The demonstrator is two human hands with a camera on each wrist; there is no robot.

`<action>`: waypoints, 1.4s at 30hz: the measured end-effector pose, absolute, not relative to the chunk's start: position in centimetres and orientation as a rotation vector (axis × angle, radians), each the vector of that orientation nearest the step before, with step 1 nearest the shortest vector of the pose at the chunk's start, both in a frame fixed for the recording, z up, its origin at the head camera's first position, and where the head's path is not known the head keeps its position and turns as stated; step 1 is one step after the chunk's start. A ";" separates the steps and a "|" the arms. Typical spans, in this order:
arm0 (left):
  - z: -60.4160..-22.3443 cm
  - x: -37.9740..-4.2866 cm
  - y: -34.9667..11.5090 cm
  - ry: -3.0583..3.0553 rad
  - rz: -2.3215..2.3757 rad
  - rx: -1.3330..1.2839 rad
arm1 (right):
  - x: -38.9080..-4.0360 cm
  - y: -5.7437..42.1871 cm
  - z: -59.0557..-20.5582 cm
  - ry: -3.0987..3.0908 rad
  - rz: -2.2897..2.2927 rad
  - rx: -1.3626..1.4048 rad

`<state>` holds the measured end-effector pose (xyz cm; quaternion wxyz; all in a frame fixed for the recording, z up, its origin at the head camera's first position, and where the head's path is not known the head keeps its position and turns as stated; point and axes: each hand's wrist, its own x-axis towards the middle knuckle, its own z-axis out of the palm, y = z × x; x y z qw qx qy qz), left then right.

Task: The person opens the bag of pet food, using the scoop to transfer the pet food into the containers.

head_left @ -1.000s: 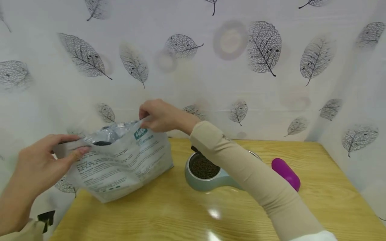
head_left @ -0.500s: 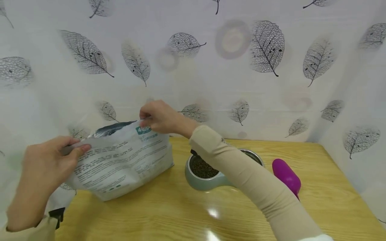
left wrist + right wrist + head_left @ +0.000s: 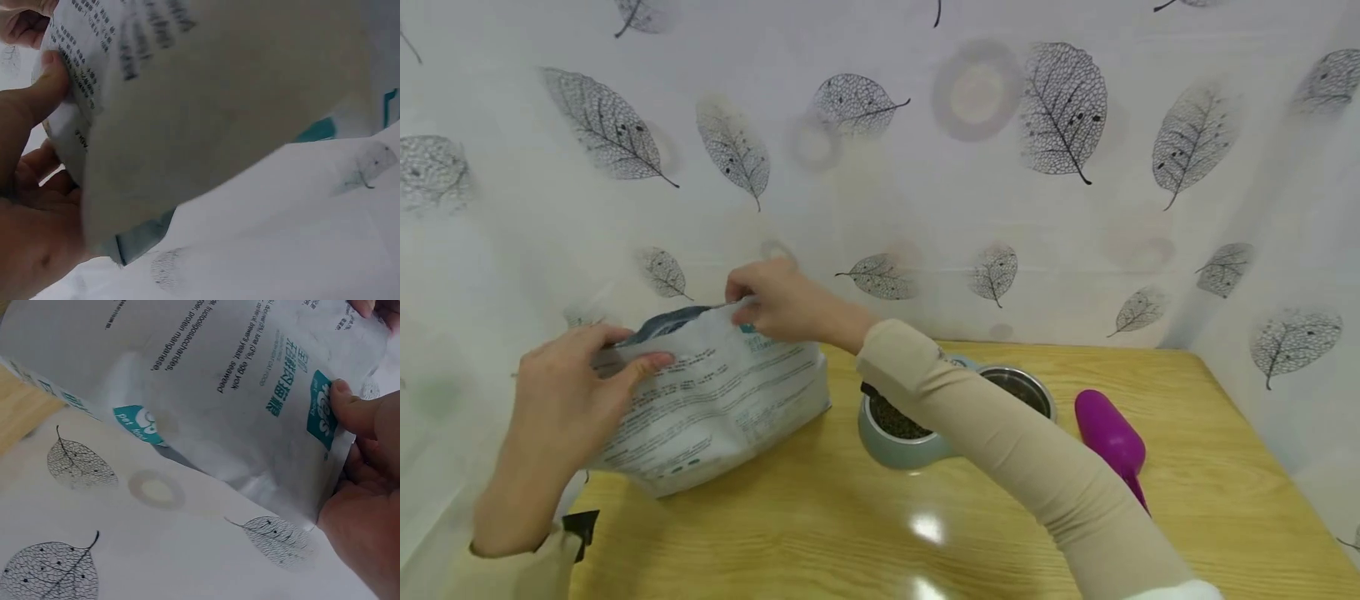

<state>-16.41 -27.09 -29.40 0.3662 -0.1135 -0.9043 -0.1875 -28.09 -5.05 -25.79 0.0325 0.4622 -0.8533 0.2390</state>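
Note:
A white pet food bag (image 3: 700, 408) with printed text and a teal logo stands tilted at the table's left side in the head view. Its top edge shows a narrow dark gap with silvery lining. My left hand (image 3: 568, 392) pinches the left end of that edge, thumb in front and fingers behind. At the other end of the edge my right hand (image 3: 793, 304) pinches the top corner. In the right wrist view the thumb of the right hand (image 3: 369, 437) presses beside the teal logo. The left wrist view shows the bag (image 3: 219, 112) close up, its side folded over.
Behind my right forearm stands a grey-green double bowl (image 3: 898, 452), brown kibble in its left dish. A purple scoop (image 3: 1108, 433) lies to its right on the wooden table (image 3: 820, 542). A leaf-print curtain (image 3: 880, 192) hangs behind the table.
My left hand has moved right, toward my right hand, and the bag's mouth has narrowed from wide to a thin gap. My right hand has shifted slightly left. Bowl and scoop stay put.

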 end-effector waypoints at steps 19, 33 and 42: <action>-29.9 -16.4 -27.6 -2.367 -0.551 -0.261 | -28.5 -4.6 -26.4 -2.481 0.715 1.506; -31.2 -17.5 -27.4 -2.302 -0.465 -0.313 | -27.4 -5.6 -26.5 -2.659 0.456 1.343; -30.9 -17.6 -26.6 -2.251 -0.504 -0.343 | -27.6 -5.3 -27.6 -2.492 0.708 1.363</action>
